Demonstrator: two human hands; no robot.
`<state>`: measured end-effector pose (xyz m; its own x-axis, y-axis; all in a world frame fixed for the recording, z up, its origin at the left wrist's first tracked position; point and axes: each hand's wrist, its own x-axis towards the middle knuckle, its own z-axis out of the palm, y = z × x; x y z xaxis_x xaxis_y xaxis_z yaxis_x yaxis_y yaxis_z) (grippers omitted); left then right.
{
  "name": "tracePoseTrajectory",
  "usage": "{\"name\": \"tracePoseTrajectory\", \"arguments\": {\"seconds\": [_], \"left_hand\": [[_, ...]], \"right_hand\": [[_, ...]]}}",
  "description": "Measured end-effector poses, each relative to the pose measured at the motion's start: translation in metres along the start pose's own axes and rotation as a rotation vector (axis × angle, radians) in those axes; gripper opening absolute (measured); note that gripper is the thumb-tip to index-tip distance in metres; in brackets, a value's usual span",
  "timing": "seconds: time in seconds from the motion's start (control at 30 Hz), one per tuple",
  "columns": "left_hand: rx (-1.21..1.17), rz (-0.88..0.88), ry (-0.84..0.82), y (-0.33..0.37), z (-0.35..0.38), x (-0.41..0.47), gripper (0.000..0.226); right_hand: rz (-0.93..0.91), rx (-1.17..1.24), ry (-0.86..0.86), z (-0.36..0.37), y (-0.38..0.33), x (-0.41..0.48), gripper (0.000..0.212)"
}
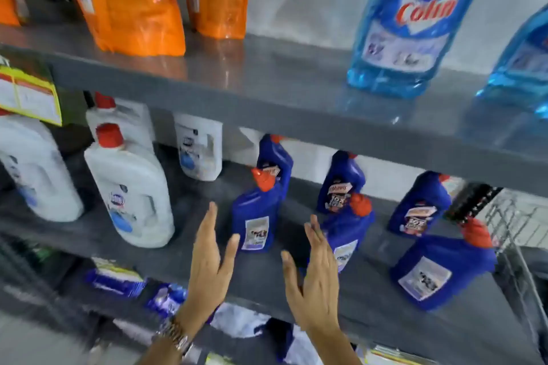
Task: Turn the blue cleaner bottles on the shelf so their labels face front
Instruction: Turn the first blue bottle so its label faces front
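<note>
Several dark blue cleaner bottles with orange-red caps stand on the grey middle shelf [166, 264]. Three are in the front row: the left one [256, 213], the middle one [348, 234] and the right one [441, 269], each showing a pale back label. Behind them stand three more [274, 157] [341, 183] [419, 204], two with colourful front labels showing. My left hand [209, 258] is open just left of the front left bottle, not touching it. My right hand [314, 272] is open between the front left and middle bottles, partly covering the middle one.
White bottles with red caps [130, 195] stand at the left of the same shelf. On the shelf above sit orange pouches [127, 0] and light blue Colin bottles [409, 26]. A wire basket [510, 222] is at the right. Packets lie on the lower shelf.
</note>
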<state>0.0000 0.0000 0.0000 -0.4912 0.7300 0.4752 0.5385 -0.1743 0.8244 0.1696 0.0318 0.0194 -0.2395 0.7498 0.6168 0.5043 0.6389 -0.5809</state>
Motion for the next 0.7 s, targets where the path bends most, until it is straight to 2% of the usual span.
{"name": "tracePoseTrajectory", "arguments": {"seconds": [0.07, 0.13, 0.23, 0.3, 0.37, 0.57, 0.63, 0.7], "left_hand": [[-0.077, -0.138, -0.081, -0.022, 0.005, 0.006, 0.083], [-0.152, -0.275, -0.194, -0.043, 0.009, 0.014, 0.078], [-0.280, -0.311, -0.288, -0.062, 0.013, 0.022, 0.070], [-0.400, -0.326, -0.358, -0.073, 0.012, 0.030, 0.071], [-0.423, -0.348, -0.413, -0.082, 0.012, 0.033, 0.062], [-0.445, -0.311, -0.339, -0.085, 0.018, 0.034, 0.039], [-0.451, -0.280, -0.369, -0.082, 0.015, 0.041, 0.039], [-0.466, -0.235, -0.396, -0.071, 0.007, 0.052, 0.048]], "right_hand": [[0.111, 0.125, -0.069, 0.020, 0.002, 0.009, 0.058], [0.297, 0.309, -0.125, 0.040, 0.006, 0.021, 0.058], [0.453, 0.601, -0.057, 0.056, 0.007, 0.039, 0.053], [0.454, 0.736, -0.075, 0.058, 0.007, 0.055, 0.052], [0.407, 0.781, -0.139, 0.058, 0.010, 0.066, 0.055], [0.291, 0.749, -0.206, 0.053, 0.011, 0.077, 0.044], [0.273, 0.726, -0.221, 0.045, 0.006, 0.082, 0.040], [0.222, 0.686, -0.215, 0.030, -0.002, 0.091, 0.040]]}}
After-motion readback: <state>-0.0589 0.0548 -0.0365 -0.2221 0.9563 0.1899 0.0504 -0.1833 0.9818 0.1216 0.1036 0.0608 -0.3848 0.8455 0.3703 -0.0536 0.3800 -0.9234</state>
